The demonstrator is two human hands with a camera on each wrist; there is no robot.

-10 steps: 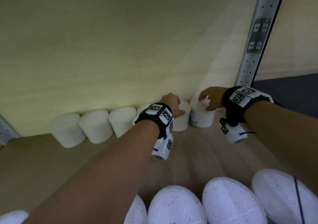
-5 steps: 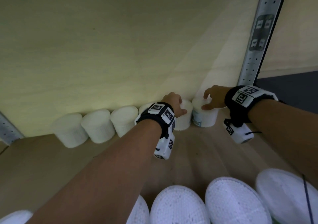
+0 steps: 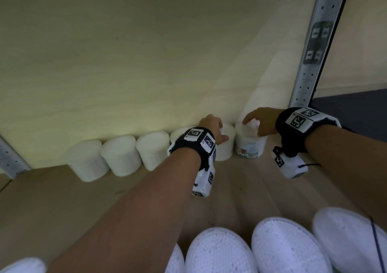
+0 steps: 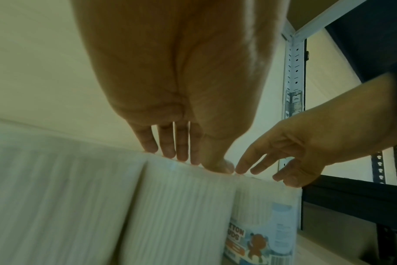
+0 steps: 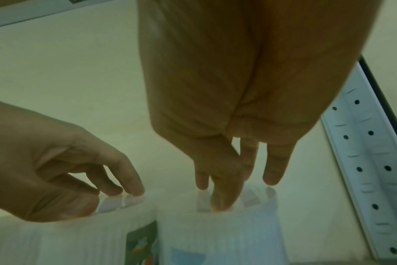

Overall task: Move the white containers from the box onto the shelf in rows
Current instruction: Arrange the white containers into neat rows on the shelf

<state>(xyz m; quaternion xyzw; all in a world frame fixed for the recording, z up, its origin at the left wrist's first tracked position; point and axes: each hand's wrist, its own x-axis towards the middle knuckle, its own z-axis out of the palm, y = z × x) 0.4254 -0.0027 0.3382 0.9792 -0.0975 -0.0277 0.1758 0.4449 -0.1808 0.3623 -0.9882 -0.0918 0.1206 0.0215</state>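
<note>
Shelf holds 6 containers; left hand, right hand touch tops, fingers extended.

Black wristbands carry white marker-tagged camera units.

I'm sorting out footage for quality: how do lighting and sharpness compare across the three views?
Head view: dim, with a bright patch on the back wall above the row of containers. Left wrist view: dark, and the containers are smeared. Right wrist view: hazy and soft, with the fingertips blurred.
</note>
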